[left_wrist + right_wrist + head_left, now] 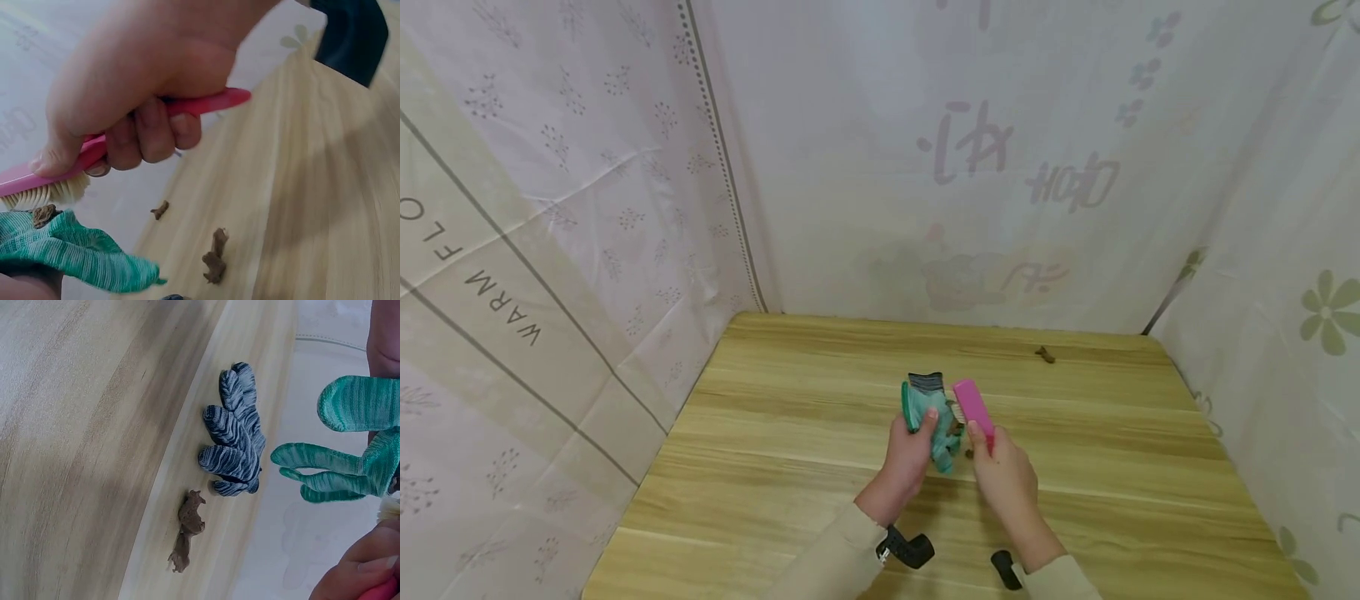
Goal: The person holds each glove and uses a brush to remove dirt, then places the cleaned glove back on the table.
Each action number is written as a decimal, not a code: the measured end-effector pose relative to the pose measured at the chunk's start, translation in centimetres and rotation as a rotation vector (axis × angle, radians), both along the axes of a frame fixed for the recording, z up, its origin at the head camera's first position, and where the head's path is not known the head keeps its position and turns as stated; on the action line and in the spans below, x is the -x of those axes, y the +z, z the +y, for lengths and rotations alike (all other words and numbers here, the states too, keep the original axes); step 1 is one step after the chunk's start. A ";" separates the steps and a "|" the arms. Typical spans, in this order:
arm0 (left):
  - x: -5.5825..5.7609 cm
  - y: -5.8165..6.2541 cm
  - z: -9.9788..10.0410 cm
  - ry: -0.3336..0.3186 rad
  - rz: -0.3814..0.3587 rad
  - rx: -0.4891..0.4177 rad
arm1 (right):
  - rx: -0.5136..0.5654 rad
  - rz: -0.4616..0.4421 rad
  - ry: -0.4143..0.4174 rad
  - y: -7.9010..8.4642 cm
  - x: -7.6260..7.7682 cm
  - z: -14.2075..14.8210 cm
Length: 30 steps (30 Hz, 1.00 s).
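My left hand (904,462) grips a green knitted glove (942,454), its thumb on top of the fabric. In my right hand (1006,477) is a pink-handled brush (972,405), with the fingers curled round the handle and the thumb laid along it. Pale bristles (50,192) face down at the glove, right by a brown clay-like lump (45,215) on its fabric. In the right wrist view, the glove's empty fingers (322,464) hang loose. Most of the left hand is hidden in the left wrist view.
A dark grey striped glove (234,434) lies on the wooden table (760,467), beyond the green one. Brown clay-like pieces (214,256) are on the tabletop, one (1045,355) near its back edge. Printed cloth (880,167) hangs along the back and sides.
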State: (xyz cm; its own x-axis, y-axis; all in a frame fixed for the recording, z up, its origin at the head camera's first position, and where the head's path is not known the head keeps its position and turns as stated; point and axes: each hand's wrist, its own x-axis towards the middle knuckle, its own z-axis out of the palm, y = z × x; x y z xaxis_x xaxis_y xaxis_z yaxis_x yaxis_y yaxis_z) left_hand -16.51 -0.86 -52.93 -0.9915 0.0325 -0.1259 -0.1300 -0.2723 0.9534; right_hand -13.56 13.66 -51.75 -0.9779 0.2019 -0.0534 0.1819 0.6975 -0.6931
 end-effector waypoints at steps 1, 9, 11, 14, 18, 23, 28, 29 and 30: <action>0.0 -0.1 -0.1 -0.002 0.013 0.017 | 0.003 -0.005 0.002 -0.1 0.1 0.0; 0.2 0.6 -0.9 0.010 0.061 0.029 | 0.035 -0.060 -0.011 -0.3 0.3 1.5; 0.4 1.0 -1.1 0.016 0.054 0.033 | 0.063 -0.048 -0.014 -0.1 0.2 1.7; 0.9 1.1 -1.1 0.030 0.030 0.014 | 0.092 -0.016 -0.008 0.5 0.1 1.2; 0.9 1.0 -0.8 0.027 0.004 -0.032 | 0.101 0.021 0.012 1.3 -0.1 0.0; 0.5 1.0 -0.3 0.001 0.019 -0.027 | 0.092 0.089 0.067 1.7 -0.5 -1.4; 0.2 1.1 -0.1 -0.012 0.044 -0.033 | -0.029 0.127 0.104 1.2 -0.7 -2.0; 0.1 1.1 -0.1 -0.012 0.044 -0.027 | -0.069 0.136 0.101 1.0 -0.7 -1.9; 0.1 1.0 -0.3 -0.009 0.041 -0.019 | -0.104 0.137 0.097 0.8 -0.6 -1.9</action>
State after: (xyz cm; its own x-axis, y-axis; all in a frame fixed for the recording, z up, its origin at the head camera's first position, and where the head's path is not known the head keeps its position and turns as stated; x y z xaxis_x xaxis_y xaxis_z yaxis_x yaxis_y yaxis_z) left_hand -16.58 -1.15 -51.89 -0.9955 0.0434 -0.0848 -0.0938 -0.2894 0.9526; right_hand -12.94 11.79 -50.91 -0.9899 0.1035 0.0974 0.0191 0.7762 -0.6302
